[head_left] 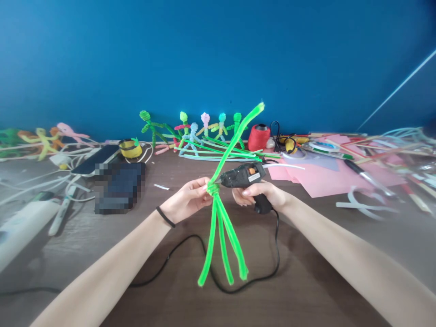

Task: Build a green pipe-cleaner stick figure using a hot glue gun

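Between the fingertips of my left hand (191, 198) is a bright green pipe cleaner figure (221, 236), pinched at its twisted knot. One long strand slants up to the right from the knot, and several strands hang down below it. My right hand (262, 193) is wrapped round the handle of a black hot glue gun (242, 176) with an orange switch. The gun's nozzle points left and is at the knot; whether it touches cannot be made out. A white glue stick (286, 166) sticks out of the gun's back end.
Behind stand several pipe cleaner figures (205, 122) against the blue wall, near loose green pipe cleaners (221, 152). Left lie a dark phone (122, 186), a yellow tape roll (131, 149) and white cables. Right are pink paper sheets (327, 175) and a pen (368, 177). The gun's black cord (190, 237) loops across the table.
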Motion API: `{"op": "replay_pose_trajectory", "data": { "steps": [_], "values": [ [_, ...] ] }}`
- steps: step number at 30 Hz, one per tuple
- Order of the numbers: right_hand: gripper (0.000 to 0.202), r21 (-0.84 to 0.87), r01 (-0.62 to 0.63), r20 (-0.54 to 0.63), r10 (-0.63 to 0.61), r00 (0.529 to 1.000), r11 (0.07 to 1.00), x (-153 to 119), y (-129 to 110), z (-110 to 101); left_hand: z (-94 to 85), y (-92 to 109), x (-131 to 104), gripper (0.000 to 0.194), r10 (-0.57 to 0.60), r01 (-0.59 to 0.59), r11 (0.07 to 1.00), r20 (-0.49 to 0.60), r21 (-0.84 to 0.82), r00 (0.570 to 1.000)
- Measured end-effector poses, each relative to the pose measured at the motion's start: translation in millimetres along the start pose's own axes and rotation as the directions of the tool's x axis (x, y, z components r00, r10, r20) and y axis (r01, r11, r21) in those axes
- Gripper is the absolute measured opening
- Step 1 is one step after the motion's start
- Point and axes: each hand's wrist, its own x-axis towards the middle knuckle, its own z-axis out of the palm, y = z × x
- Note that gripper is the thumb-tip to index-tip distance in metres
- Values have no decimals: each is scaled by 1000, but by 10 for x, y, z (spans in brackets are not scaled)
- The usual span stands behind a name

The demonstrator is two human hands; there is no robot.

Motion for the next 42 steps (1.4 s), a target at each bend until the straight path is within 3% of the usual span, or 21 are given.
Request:
{"op": "replay_pose_trajectory", "data": {
  "steps": [13, 16, 19, 21, 24, 29, 32, 35, 37, 39, 42],
  "values": [
    [20, -34, -24, -12, 24, 1000, 999, -23, 21, -24, -28, -6, 4, 23, -1, 1, 1000, -5, -17, 1000],
    [19, -58, -8, -43, 5, 999, 998, -16, 17, -32, -13, -1, 2, 24, -6, 5, 1000, -19, -22, 1000],
    [17, 30, -33, -146, 37, 989, 999, -2, 21, -33, 16, 9, -7, 25, -11, 10, 999, -42, -34, 999],
    [18, 151, -93, -279, 133, 951, 984, 9, 29, -39, 29, 15, -13, 26, -19, 17, 999, -55, -42, 998],
    [26, 267, -146, -452, 258, 854, 952, 28, 41, -73, 30, 17, -18, 29, -25, 23, 999, -61, -42, 998],
    [45, 50, -318, -642, 274, 716, 947, 40, 68, -177, 16, 14, -15, 29, -25, 24, 999, -35, -25, 999],
    [59, -144, -543, -709, 296, 640, 827, 11, 65, -191, 20, 18, -21, 27, -31, 31, 999, -14, -12, 999],
    [64, -428, -624, -686, 215, 695, 654, -22, 21, -123, 35, 25, -31, 26, -41, 41, 999, -9, -3, 999],
    [66, -604, -650, -665, 157, 730, 462, -27, -21, -45, 46, 31, -36, 25, -40, 40, 999, -11, 1, 999],
    [71, -659, -714, -690, 189, 699, 234, -15, -56, 36, 56, 35, -38, 26, -37, 37, 999, -13, 10, 999],
    [75, -671, -740, -716, 216, 664, 48, 15, -84, 123, 66, 39, -39, 26, -35, 35, 999, -19, 22, 999]
  ]
}}
